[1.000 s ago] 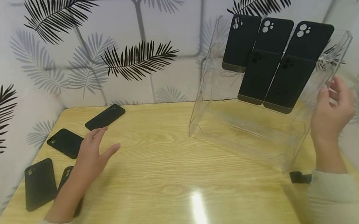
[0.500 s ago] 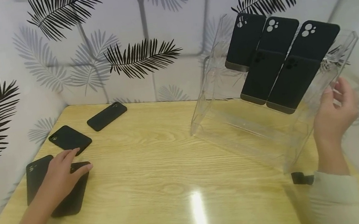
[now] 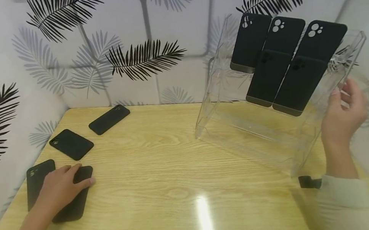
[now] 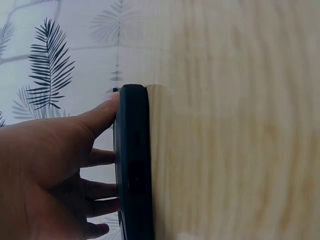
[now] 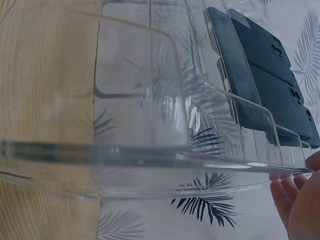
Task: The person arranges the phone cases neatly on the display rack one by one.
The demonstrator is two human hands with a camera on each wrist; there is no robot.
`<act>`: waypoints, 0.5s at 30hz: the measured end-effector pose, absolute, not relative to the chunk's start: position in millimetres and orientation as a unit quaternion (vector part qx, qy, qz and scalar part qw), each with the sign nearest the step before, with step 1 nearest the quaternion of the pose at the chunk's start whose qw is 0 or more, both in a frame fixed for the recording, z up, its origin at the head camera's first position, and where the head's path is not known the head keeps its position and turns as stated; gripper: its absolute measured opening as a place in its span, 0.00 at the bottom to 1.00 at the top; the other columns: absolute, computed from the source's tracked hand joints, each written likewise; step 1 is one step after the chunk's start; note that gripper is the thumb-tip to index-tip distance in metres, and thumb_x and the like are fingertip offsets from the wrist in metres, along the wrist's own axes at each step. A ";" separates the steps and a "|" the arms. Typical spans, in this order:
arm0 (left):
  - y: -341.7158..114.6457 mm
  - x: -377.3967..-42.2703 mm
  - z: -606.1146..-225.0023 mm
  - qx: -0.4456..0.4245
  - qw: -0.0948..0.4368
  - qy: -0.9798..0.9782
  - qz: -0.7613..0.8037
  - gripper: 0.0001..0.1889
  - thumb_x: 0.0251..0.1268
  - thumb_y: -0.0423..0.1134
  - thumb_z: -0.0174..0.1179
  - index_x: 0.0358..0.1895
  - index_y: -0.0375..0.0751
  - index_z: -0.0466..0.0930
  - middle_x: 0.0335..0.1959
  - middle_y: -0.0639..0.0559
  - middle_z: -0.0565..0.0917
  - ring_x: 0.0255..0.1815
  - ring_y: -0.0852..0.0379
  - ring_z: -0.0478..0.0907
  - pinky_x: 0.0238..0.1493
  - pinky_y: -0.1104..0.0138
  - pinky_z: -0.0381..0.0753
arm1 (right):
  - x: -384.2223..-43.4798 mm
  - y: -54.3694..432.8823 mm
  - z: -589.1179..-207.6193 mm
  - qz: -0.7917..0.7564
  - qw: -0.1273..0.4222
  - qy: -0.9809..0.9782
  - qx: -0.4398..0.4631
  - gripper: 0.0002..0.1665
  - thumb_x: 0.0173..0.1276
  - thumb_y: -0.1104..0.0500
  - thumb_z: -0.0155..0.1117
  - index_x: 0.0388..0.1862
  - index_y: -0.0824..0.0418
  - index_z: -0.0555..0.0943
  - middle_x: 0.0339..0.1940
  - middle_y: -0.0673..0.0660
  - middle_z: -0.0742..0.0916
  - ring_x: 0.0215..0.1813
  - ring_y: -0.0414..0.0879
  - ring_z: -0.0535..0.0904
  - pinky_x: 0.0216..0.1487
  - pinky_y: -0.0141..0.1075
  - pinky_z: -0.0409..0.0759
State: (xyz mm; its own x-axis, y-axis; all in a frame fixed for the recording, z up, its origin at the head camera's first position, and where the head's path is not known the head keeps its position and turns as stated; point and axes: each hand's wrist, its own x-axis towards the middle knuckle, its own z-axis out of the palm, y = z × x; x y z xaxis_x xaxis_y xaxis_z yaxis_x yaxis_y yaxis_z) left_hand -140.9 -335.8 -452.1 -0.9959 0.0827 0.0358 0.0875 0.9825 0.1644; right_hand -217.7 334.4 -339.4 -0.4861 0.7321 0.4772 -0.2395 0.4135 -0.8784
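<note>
Low at the left of the head view, my left hand (image 3: 60, 187) rests over a black phone case (image 3: 72, 205) lying on the table. Its thumb tip is at the case's right edge. In the left wrist view the thumb and straight fingers touch the upper face of that case (image 4: 135, 165). On the right, my right hand (image 3: 344, 118) grips the side edge of a clear acrylic display stand (image 3: 251, 128). Its fingertips show behind the side panel in the right wrist view. Black phone cases (image 3: 282, 37) lean on the stand in two overlapping rows.
Another black case (image 3: 34, 185) lies partly under my left forearm. Farther back on the wooden table (image 3: 163, 171) are two more, one angled (image 3: 71, 144) and one near the back edge (image 3: 109, 119). A leaf-patterned backdrop (image 3: 176, 20) stands behind the table.
My left hand has moved left and toward me, then lowered onto the near phone case, which stays in place. My right hand keeps hold of the stand.
</note>
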 end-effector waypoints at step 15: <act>-317.4 -143.5 -446.6 0.000 -0.008 -0.987 -0.163 0.42 0.68 0.63 0.59 0.74 0.36 0.64 0.69 0.22 0.63 0.64 0.19 0.64 0.50 0.30 0.71 | -217.9 334.1 -339.3 0.503 0.477 -0.698 -0.179 0.20 0.74 0.57 0.61 0.62 0.45 0.82 0.51 0.39 0.83 0.51 0.31 0.78 0.51 0.27 0.74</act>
State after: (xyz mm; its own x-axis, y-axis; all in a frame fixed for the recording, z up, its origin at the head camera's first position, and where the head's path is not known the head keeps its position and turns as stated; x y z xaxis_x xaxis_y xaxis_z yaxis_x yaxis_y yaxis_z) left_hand -143.5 -317.4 -446.6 -0.9999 0.0036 -0.0155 -0.0016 0.9468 0.3218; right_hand -217.9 334.1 -339.3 -0.4812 0.7293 0.4864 -0.2304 0.4302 -0.8729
